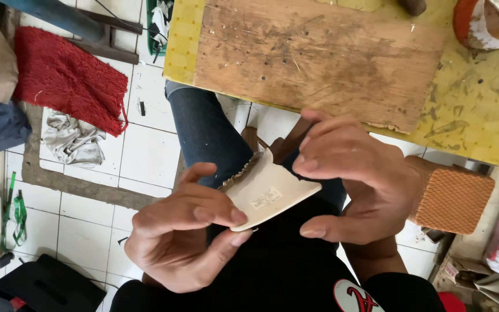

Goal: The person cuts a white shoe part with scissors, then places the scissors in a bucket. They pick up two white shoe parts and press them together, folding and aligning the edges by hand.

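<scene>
1. Left hand: thumb and fingers pinch the near-left edge of a cream leather piece. Thumb lies under it, forefinger pressed on top.
2. Right hand: fingers curled and bunched around the far-right edge of the same piece. Fingertips meet its rim; the thumb sits lower, just beside the piece. Whether it pinches the piece or only touches it, cannot tell.
3. The cream leather piece is flat, roughly wedge-shaped, with a crimped, ruffled edge along its upper left side and a small pale label near its middle. It is held in the air between both hands, above the person's lap, off the bench and near its front edge.
4. Bench: yellow chequered covering, stained. A worn wooden board lies on it, reaching to the front edge, scratched and dotted with crumbs.
5. Far right corner of the bench: a red and white container, partly cut off by the frame.
6. Below the bench, right side: a block with orange woven covering.
7. Floor, left: white tiles, a red shaggy mat, a crumpled grey cloth just beside it.
8. The person wears blue jeans and a black shirt.
</scene>
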